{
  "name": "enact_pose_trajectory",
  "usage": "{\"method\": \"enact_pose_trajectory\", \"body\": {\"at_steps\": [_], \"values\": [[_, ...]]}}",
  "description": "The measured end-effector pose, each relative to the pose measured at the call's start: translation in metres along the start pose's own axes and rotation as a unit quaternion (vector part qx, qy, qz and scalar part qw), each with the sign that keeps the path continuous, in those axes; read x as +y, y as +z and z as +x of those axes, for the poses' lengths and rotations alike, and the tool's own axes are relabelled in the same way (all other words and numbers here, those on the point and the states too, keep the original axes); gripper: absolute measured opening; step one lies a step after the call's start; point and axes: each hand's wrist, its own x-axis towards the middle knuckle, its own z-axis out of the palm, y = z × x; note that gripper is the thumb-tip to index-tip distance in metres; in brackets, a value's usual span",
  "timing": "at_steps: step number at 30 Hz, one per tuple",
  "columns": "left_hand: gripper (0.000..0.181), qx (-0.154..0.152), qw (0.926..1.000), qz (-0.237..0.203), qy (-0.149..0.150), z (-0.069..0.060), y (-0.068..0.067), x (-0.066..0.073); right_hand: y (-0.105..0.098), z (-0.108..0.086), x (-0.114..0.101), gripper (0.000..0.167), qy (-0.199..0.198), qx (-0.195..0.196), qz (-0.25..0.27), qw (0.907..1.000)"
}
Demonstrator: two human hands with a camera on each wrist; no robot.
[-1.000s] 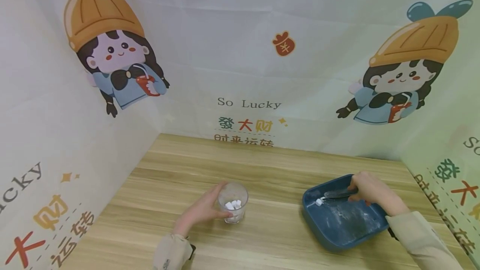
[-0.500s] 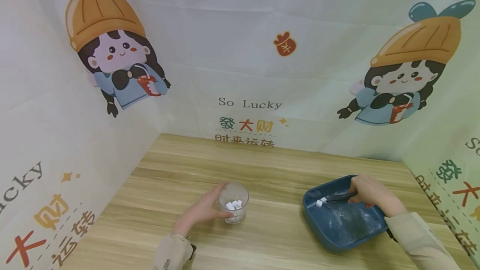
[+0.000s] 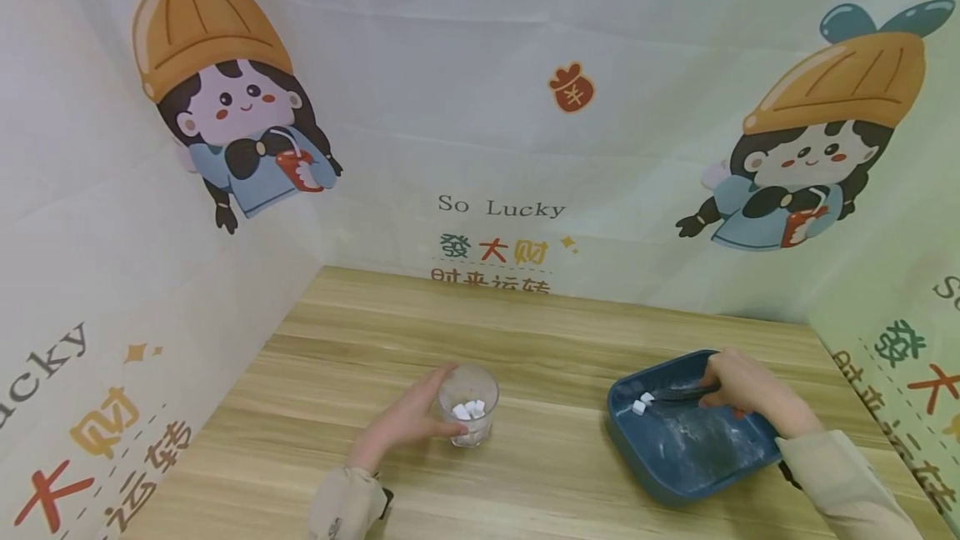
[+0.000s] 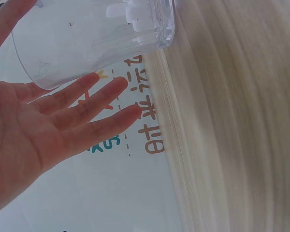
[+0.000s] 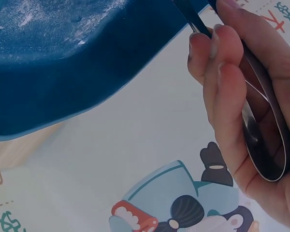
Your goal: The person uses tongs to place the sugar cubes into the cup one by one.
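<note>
My left hand holds a clear drinking glass that stands on the table, thumb on its near side and fingers along the other. In the left wrist view those fingers are spread and nearly straight. White sugar cubes lie in the bottom of the glass. Over the blue tray, my right hand grips metal tongs between thumb and curled fingers. The tongs' tips reach down beside two sugar cubes at the tray's left end; whether they touch one cannot be made out.
White powder is smeared over the tray's floor. Wood-grain tabletop lies between glass and tray. A printed cloth hangs behind the table and along both sides.
The tongs have narrowed and tilted slightly beside the two cubes, and the second cube shows more plainly now. The left hand and the glass have stayed in place.
</note>
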Motion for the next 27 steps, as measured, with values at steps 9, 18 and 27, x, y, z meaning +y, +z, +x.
{"method": "enact_pose_trajectory", "body": {"at_steps": [9,18,27], "values": [[0.090,0.001,1.0000,0.001,0.000,0.001,-0.001,0.001,-0.006,-0.006,0.007,0.030,-0.015,0.003,0.036,0.9992],[0.091,0.001,1.0000,0.001,-0.002,0.001,-0.002,0.000,-0.008,-0.015,0.009,0.033,-0.020,0.010,0.044,0.9988],[0.091,-0.002,1.0000,-0.002,0.001,0.000,-0.002,0.001,-0.016,-0.026,0.012,0.034,-0.018,-0.001,0.059,0.9981]]}}
